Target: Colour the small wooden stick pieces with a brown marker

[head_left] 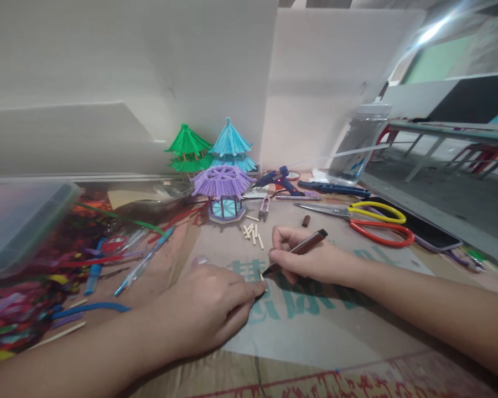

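A dark brown marker pen (309,242) is in the grip of my right hand (302,257), slanting down to the left. Its tip meets a short pale wooden stick (262,275) on the paper. With the index fingertip, my left hand (218,293) pins that stick down, the other fingers curled beneath. Beyond my hands lies a loose group of similar short sticks (252,232). The brown pen cap (306,221) rests apart from them. Behind stands a small purple-roofed pavilion model (224,190), with its roof top flat and open.
Green (186,146) and blue (231,141) pavilion models stand behind. At right are scissors (352,213), a phone (423,226), a utility knife (336,189) and a clear bottle (359,143). A glue gun (282,179) lies near thread snips (264,208). A plastic box (29,221) and colourful scraps fill the left.
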Demonstrator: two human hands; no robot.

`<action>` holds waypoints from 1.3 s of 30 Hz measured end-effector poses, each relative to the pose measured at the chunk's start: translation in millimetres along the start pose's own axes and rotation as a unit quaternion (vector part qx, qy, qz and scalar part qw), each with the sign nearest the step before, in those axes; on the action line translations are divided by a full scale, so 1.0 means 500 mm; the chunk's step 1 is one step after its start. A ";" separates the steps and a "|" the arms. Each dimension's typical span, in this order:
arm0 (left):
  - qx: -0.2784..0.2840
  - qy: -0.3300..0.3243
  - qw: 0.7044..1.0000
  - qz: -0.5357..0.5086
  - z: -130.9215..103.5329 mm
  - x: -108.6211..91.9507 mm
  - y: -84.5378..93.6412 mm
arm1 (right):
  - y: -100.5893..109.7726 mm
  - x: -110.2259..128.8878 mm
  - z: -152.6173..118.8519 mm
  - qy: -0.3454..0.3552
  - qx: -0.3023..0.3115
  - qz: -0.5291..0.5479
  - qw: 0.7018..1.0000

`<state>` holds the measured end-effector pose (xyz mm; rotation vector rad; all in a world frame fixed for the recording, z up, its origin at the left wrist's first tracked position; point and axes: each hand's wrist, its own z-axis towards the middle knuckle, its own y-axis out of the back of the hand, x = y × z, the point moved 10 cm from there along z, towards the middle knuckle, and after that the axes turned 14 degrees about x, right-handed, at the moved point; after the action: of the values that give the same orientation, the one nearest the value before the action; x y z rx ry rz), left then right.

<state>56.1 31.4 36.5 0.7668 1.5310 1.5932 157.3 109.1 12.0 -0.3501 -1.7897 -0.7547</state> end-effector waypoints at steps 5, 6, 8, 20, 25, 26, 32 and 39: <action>-0.006 -0.003 1.000 0.005 0.001 -0.003 0.004 | 0.009 -0.001 -0.002 0.003 -0.029 0.008 1.000; -0.008 -0.004 1.000 0.004 0.001 -0.003 0.004 | 0.008 0.000 -0.002 0.004 -0.027 0.007 1.000; -0.010 -0.005 1.000 0.001 -0.001 -0.003 0.003 | 0.003 0.003 0.000 0.005 -0.011 0.007 1.000; -0.003 -0.003 1.000 0.001 0.001 -0.003 0.003 | 0.008 -0.002 -0.001 -0.002 -0.028 0.010 1.000; -0.002 0.000 1.000 0.006 -0.001 -0.004 0.002 | 0.005 0.000 0.000 0.013 -0.016 0.014 1.000; -0.004 0.001 1.000 0.011 -0.002 -0.005 0.003 | 0.004 -0.001 0.000 0.016 -0.014 0.017 1.000; 0.014 0.013 0.995 0.098 -0.005 -0.023 -0.009 | 0.005 -0.005 0.003 0.016 -0.015 0.018 1.000; 0.111 0.054 0.983 0.133 0.003 -0.034 -0.033 | 0.007 -0.007 0.003 0.005 -0.016 0.019 1.000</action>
<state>68.4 17.3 21.7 1.0597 1.7646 1.6968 159.2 113.2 9.7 -0.4005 -1.7571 -0.7582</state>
